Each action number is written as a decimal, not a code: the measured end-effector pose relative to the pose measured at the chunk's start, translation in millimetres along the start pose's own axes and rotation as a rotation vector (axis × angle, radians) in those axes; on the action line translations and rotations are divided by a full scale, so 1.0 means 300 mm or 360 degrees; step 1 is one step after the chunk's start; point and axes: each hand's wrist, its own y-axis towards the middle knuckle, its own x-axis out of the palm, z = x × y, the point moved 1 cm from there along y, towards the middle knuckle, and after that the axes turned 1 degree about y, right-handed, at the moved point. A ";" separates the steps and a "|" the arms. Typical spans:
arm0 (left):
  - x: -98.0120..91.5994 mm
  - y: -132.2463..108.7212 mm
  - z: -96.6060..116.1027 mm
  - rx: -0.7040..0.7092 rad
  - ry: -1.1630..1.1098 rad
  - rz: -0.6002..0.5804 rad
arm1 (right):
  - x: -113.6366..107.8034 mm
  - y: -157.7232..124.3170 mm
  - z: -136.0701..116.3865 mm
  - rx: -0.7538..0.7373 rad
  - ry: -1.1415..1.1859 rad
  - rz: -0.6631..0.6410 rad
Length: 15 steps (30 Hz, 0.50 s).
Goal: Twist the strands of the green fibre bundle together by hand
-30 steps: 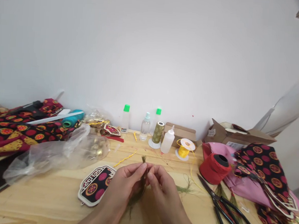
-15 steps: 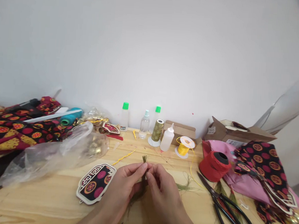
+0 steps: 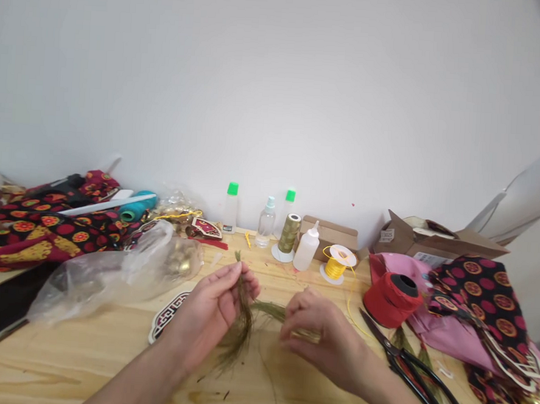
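Observation:
My left hand (image 3: 215,302) pinches an olive-green thread tassel (image 3: 243,319) near its top between thumb and fingers. The tassel's loose strands hang down over the wooden table. Apart from it, my right hand (image 3: 319,333) hovers over the table with bent fingers, smeared by motion. Whether its fingers grip a strand cannot be made out. Behind and below those fingers lies another bunch of green threads (image 3: 269,310), partly hidden by the hand. A pale-framed patterned ornament (image 3: 168,316) shows beside my left forearm, which covers most of it.
Black-handled scissors (image 3: 395,353) and a red thread cone (image 3: 393,300) are at the right. Along the back stand a squeeze bottle (image 3: 307,248), a green thread spool (image 3: 290,234) and a yellow cord spool (image 3: 338,264). A plastic bag (image 3: 109,283) occupies the left.
My hands, together at the tassel before, are now apart. The right hand has moved right, off the tassel, while the left has shifted left and turned with it.

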 end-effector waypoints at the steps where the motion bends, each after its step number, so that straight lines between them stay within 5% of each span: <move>1: -0.004 0.002 0.012 0.0008 -0.0038 -0.0002 | -0.012 -0.007 -0.006 -0.0053 -0.0097 -0.0144; 6: -0.012 0.008 0.044 -0.0080 -0.0122 -0.0075 | 0.008 0.002 -0.036 -0.0254 -0.0475 -0.0478; 15: -0.050 0.018 0.161 0.0040 -0.0447 -0.0173 | 0.059 0.080 -0.006 -0.0314 -0.0323 -0.0692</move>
